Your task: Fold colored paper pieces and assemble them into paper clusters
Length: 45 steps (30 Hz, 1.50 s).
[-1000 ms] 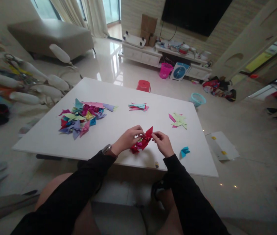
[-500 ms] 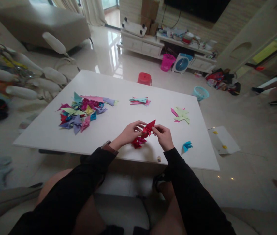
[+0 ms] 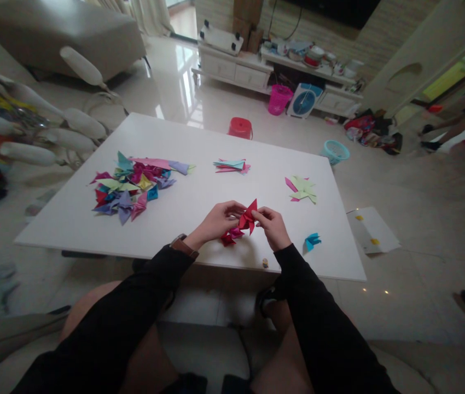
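Note:
A red folded-paper piece [image 3: 248, 218] is held above the table between both hands, its pointed tip upward. My left hand [image 3: 221, 223], with a brown watch strap at the wrist, closes its fingers on the piece's left side. Thumb and fingers of my right hand [image 3: 272, 225] pinch its right side. Just below, red and magenta folded papers [image 3: 229, 237] lie on the white table [image 3: 183, 219], partly hidden by my left hand. To the right sits a blue folded-paper piece [image 3: 312, 241].
At the table's left lies a heap of colourful folded papers [image 3: 134, 186]. A stack of folded strips [image 3: 231, 166] is at the far middle, and green and pink pieces [image 3: 301, 189] are at the right. A red stool [image 3: 240, 127] and a blue basket [image 3: 335, 151] stand beyond the far edge.
The red folded paper has turned more upright between my fingers, with a point now hanging down. My right fingers have shifted slightly on it. The whole view has moved a little.

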{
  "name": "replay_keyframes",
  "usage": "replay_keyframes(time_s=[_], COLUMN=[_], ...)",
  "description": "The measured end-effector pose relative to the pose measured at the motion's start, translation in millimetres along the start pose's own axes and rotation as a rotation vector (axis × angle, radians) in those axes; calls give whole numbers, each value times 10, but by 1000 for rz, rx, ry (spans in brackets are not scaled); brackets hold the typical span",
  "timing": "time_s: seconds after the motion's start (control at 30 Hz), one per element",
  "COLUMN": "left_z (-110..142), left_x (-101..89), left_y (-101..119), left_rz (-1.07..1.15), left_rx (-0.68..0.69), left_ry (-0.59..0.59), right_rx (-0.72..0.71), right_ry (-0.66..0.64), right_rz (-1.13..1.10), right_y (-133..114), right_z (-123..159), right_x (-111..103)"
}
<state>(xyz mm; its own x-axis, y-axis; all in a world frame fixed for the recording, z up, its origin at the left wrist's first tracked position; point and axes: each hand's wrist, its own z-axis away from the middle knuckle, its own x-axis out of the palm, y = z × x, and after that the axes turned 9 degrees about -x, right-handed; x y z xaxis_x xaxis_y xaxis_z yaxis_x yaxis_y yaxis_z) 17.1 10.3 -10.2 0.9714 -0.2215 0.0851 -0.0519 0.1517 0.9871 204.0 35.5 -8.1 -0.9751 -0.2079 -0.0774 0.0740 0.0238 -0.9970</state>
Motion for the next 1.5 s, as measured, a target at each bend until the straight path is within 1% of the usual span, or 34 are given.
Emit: replay_keyframes(time_s=[0.07,0.17,0.3,0.47,0.57,0.7,0.83,0.97,1.2,1.5], left_z=[-3,3,23,31,28,23,14,3,16,33], left_x=[9,17,18,18,18,13,11,13,-1,9], left_y=[-7,3,20,15,12,8,0,0,46,64], left_rz=[6,-25,-66,-46,-24,-27,-28,-3,-28,0], left_rx=[-1,9,-1,-1,8,16,14,-7,-29,-91], left_ry=[1,4,-15,-41,-58,-41,-39,-17,-2,-7], right_rx=[55,98,126,109,143,187,208,220,222,183], right_ry=[3,15,18,17,14,-5,-24,-12,98,60], right_rz=[-44,-80,-113,-190,-242,-288,-274,-280,-321,-255], right_y=[23,48,35,-11,-19,-7,7,-13,-85,-21], right_z=[2,6,21,39,39,42,54,55,23,27], right_x=[3,1,-1,38,69,91,105,112,68,59])
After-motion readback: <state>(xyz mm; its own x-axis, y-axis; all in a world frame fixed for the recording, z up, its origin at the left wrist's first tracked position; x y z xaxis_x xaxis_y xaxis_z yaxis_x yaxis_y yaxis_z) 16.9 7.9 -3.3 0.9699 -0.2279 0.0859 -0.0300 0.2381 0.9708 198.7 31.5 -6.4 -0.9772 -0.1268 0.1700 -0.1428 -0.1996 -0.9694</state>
